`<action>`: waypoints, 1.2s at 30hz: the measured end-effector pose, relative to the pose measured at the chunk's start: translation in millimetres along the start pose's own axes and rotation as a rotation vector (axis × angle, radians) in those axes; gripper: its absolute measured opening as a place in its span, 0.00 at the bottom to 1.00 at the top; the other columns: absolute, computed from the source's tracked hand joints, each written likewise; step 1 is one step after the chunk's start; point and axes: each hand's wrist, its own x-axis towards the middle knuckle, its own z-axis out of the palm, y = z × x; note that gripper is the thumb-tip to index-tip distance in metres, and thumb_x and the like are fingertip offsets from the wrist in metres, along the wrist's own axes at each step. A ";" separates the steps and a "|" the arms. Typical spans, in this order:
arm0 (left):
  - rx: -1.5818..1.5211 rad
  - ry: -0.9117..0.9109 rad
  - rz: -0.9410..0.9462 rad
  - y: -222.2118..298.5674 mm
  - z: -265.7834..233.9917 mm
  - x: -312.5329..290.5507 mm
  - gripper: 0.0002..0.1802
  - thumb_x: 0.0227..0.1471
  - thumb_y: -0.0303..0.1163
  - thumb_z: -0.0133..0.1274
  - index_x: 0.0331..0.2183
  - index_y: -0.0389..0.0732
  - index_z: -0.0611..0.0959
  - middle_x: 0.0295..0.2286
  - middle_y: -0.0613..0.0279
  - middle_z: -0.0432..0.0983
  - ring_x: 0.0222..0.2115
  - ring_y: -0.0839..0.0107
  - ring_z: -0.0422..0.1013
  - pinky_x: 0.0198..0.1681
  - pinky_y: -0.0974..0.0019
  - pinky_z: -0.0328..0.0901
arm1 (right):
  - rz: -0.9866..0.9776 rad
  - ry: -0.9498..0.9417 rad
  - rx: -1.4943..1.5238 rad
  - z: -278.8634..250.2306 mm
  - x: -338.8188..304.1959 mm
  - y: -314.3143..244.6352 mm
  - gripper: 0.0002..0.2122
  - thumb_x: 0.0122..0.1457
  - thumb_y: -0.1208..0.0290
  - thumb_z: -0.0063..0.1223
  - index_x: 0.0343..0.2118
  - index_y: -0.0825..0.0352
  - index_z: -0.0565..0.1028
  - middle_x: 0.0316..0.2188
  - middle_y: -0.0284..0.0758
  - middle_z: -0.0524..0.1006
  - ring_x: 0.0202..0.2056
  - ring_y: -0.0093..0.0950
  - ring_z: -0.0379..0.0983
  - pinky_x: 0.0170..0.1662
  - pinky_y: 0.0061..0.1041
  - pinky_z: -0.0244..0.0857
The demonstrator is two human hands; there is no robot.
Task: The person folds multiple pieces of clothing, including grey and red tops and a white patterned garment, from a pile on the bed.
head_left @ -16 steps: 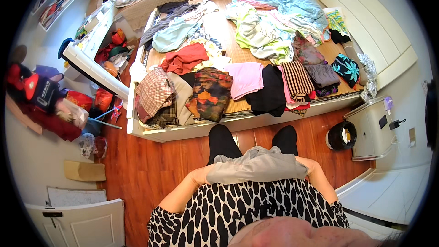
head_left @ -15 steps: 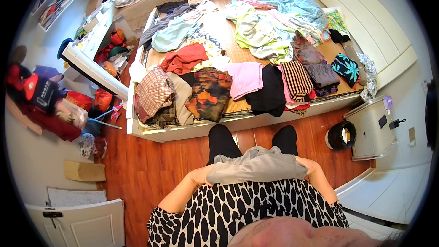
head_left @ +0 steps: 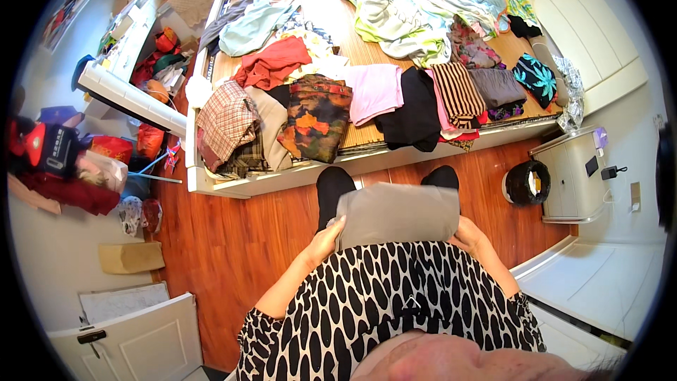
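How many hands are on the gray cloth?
2: the left hand grips the left edge of the gray cloth, and the right hand holds its right edge. Some fingers are hidden by the cloth, but no other hand is visible.

In front of the bed: a plain grey cloth and a top with black ovals on cream. On the bed: red-and-cream checked shirt, plain pink cloth, black-and-tan striped cloth.
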 end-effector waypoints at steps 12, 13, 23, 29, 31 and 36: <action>-0.056 0.076 0.326 45.6 1.9 34.4 0.21 0.55 0.40 0.52 0.43 0.33 0.78 0.37 0.62 0.77 0.38 0.73 0.71 0.45 0.67 0.65 | -0.482 0.061 -0.591 45.7 26.6 -61.4 0.18 0.59 0.60 0.51 0.43 0.71 0.75 0.37 0.31 0.77 0.38 0.19 0.71 0.43 0.24 0.66; 0.037 0.169 0.300 66.2 0.5 41.5 0.22 0.56 0.43 0.50 0.42 0.32 0.78 0.36 0.61 0.77 0.37 0.73 0.71 0.44 0.67 0.65 | -0.506 0.113 -0.609 52.8 26.4 -78.5 0.16 0.60 0.61 0.50 0.41 0.71 0.75 0.36 0.30 0.77 0.37 0.19 0.70 0.44 0.25 0.66; -0.178 0.050 0.425 166.4 -12.0 59.9 0.27 0.60 0.47 0.44 0.48 0.31 0.73 0.43 0.54 0.74 0.41 0.68 0.72 0.43 0.65 0.67 | -0.715 0.154 -0.449 73.8 18.5 -152.8 0.15 0.63 0.61 0.46 0.39 0.71 0.74 0.34 0.32 0.76 0.34 0.19 0.71 0.39 0.24 0.66; -0.122 0.030 0.096 112.3 19.7 -33.2 0.24 0.61 0.45 0.42 0.46 0.34 0.75 0.40 0.60 0.75 0.39 0.72 0.71 0.44 0.67 0.65 | -0.299 0.166 -0.528 69.2 -59.3 -93.0 0.17 0.60 0.61 0.51 0.41 0.72 0.75 0.34 0.31 0.77 0.35 0.19 0.72 0.42 0.24 0.67; -0.057 -0.145 0.066 89.1 18.8 -44.5 0.22 0.62 0.43 0.40 0.45 0.33 0.75 0.39 0.62 0.75 0.39 0.75 0.70 0.44 0.69 0.64 | -0.147 -0.053 -0.996 50.0 -87.1 -89.7 0.12 0.59 0.64 0.54 0.29 0.71 0.77 0.22 0.26 0.75 0.26 0.16 0.70 0.33 0.23 0.66; -0.071 -0.519 -0.004 84.0 18.7 -35.2 0.21 0.62 0.41 0.41 0.46 0.32 0.73 0.39 0.63 0.74 0.39 0.77 0.69 0.45 0.70 0.64 | -0.844 0.131 -1.598 87.5 -80.4 -107.4 0.16 0.50 0.64 0.59 0.38 0.69 0.75 0.31 0.43 0.77 0.33 0.42 0.72 0.37 0.32 0.66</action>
